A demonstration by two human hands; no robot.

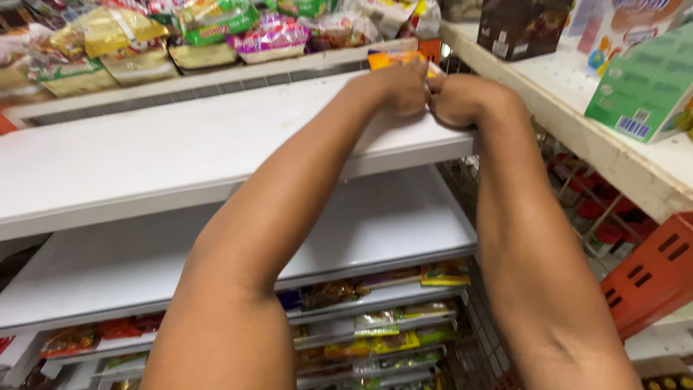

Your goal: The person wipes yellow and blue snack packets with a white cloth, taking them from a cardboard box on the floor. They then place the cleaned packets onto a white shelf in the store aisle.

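An orange-yellow packet (393,59) lies at the far right end of the white upper shelf (180,152), just in front of the row of snack packs. The left hand (401,87) is curled over its near edge, fingers folded down onto it, so the hand covers most of the packet and only its far part shows. The right hand (455,97) sits just beside the left, knuckles touching it, also closed into a tight curl at the shelf's right edge; whether its fingers pinch the packet or only press the shelf cannot be told. Both forearms stretch from the near bottom of the view up to this spot.

Behind the packet, a far shelf carries a jumbled row of snack bags (209,32) in green, yellow and pink. Below the upper shelf is a second white shelf (375,231), and lower still are racks of small packets (382,325). To the right, another shelf holds a green carton (642,94) and a dark box (520,29), with a red crate (650,274) beneath.
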